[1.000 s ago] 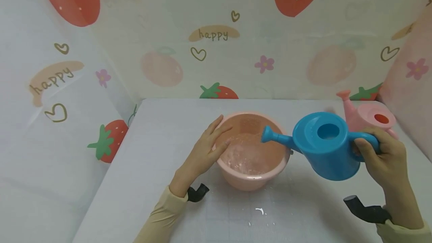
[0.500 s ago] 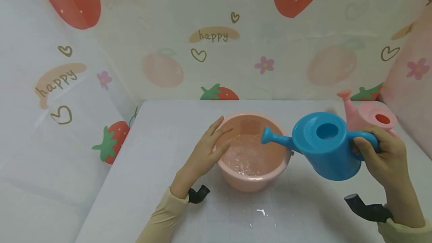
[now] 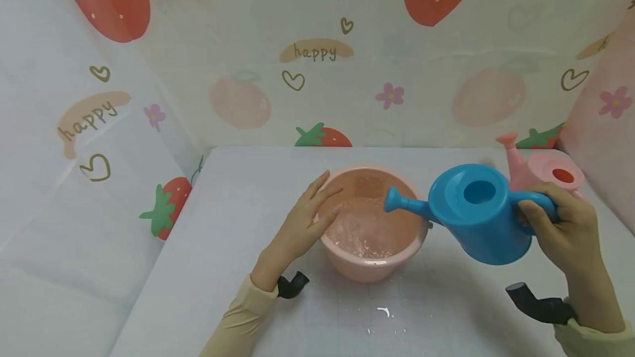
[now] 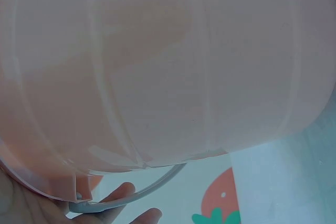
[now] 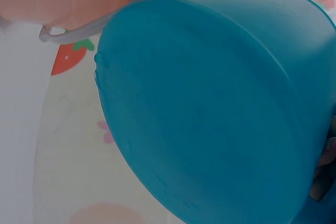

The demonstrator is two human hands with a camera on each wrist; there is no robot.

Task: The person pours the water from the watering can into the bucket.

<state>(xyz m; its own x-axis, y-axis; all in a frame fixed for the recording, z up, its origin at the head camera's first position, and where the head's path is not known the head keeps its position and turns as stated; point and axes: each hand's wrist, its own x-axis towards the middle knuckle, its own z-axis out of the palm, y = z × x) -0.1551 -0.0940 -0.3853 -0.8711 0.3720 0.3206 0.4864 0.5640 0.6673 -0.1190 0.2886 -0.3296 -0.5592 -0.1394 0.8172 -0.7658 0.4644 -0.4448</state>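
Observation:
A pink bucket [image 3: 364,271] stands on the table with rippled, bubbly water [image 3: 364,230] inside. My left hand [image 3: 300,222] rests on its left rim, fingers fairly straight and reaching over the edge. In my right hand [image 3: 570,230] is the handle of a blue watering can [image 3: 488,230], gripped with curled fingers. The can is raised and tilts left, its spout [image 3: 404,201] over the bucket's right side. I cannot make out a stream from the spout. The right wrist view shows the can's base [image 5: 205,114]; the left wrist view shows the bucket's wall [image 4: 173,66] and grey bail handle [image 4: 147,190].
Behind my right hand, a pink watering can [image 3: 538,172] stands at the table's back right and is partly hidden. Small spilled drops [image 3: 384,311] lie on the white table [image 3: 238,197] in front of the bucket. Printed sheets [image 3: 421,59] wall the back and sides.
The blue watering can tips very slightly more to the left. The water's ripples shift. Both hands keep their places, and the view moves only a little.

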